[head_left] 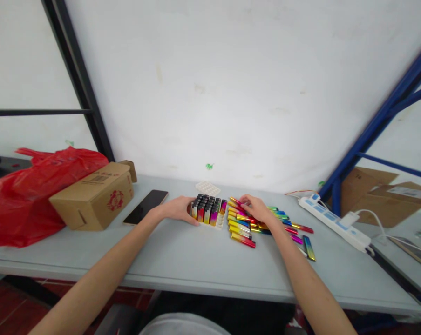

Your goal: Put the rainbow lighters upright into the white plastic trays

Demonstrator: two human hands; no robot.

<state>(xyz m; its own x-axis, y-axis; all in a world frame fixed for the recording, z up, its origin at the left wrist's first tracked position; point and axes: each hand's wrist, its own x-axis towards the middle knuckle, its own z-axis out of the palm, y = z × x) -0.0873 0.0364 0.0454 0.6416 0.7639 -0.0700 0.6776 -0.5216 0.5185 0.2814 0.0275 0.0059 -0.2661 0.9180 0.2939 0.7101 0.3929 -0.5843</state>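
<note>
A block of lighters [206,208] with black tops stands upright in rows in a pale tray [219,221] with round pockets. My left hand [181,209] curves around the block's left side, thumb at the front and fingers behind it. Right of the tray lies a loose pile of shiny lighter casings [241,229] in yellow, red, blue, green and purple. At the pile's far left part, my right hand [255,207] has its fingertips closed on a red-and-yellow casing. The hand and wrist hide part of the pile.
A phone [146,207], a cardboard box [95,195] and a red plastic bag [39,195] are on the left. Behind the tray lies another pocketed sheet [207,188]. A white power strip [334,223] with cables runs along the right, beside a blue metal frame [371,125].
</note>
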